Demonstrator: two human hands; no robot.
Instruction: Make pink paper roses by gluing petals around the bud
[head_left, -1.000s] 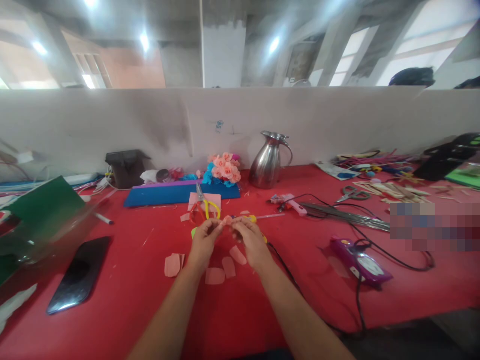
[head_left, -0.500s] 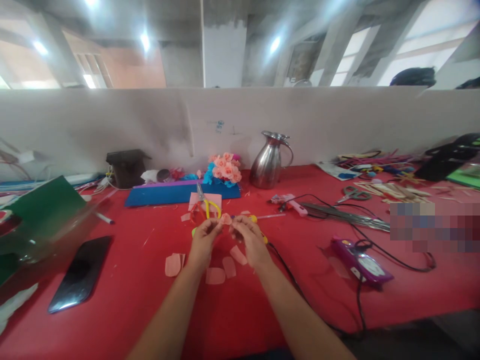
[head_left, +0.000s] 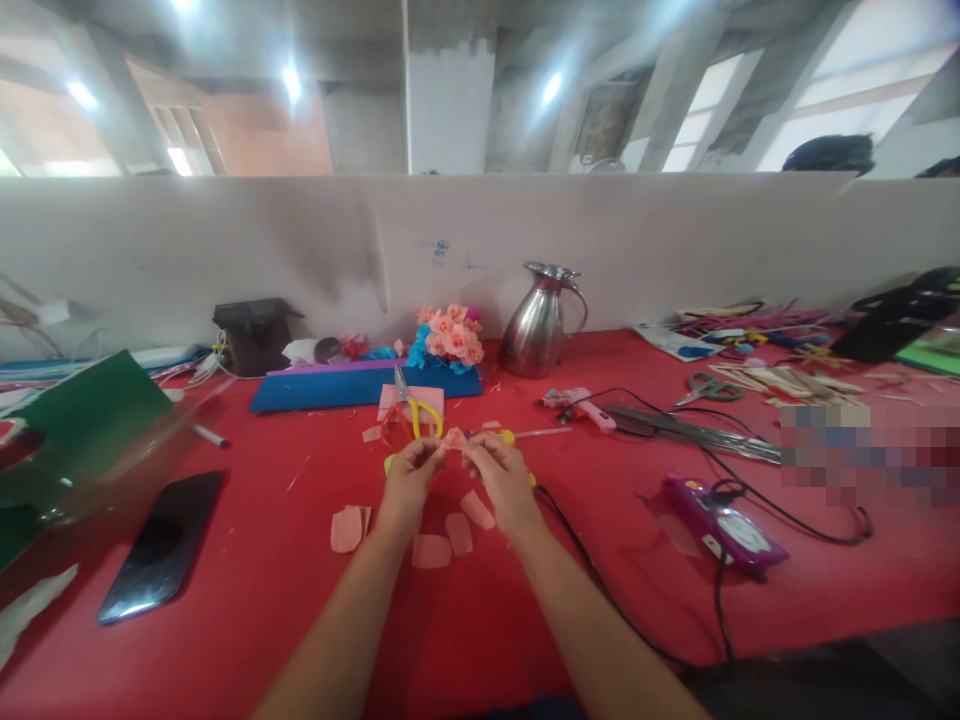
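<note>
Between my fingertips is a small piece of pink crepe paper [head_left: 454,439], shaped like a petal or bud. My left hand [head_left: 409,475] pinches its left side, and my right hand [head_left: 499,475] pinches its right side. Below and between the forearms lie several cut pink paper petals [head_left: 431,551]. A further petal stack [head_left: 346,528] sits left of my left wrist. Just beyond my hands, scissors [head_left: 409,405] with red and yellow handles rest on a pink paper sheet [head_left: 431,393]. A yellow-ended tool, probably a glue gun [head_left: 506,438], is partly hidden behind my right hand.
Pink paper flowers [head_left: 454,338] stand by a blue board [head_left: 360,385] and a steel jug [head_left: 536,320]. A phone [head_left: 161,548] lies left. On the right are a purple power strip [head_left: 724,525], black cables, metal wires [head_left: 697,435] and green-handled scissors [head_left: 709,388].
The pink piece between my fingertips has changed shape slightly, looking more stretched between both hands. My right fingers have shifted a little. Everything on the table stays in place.
</note>
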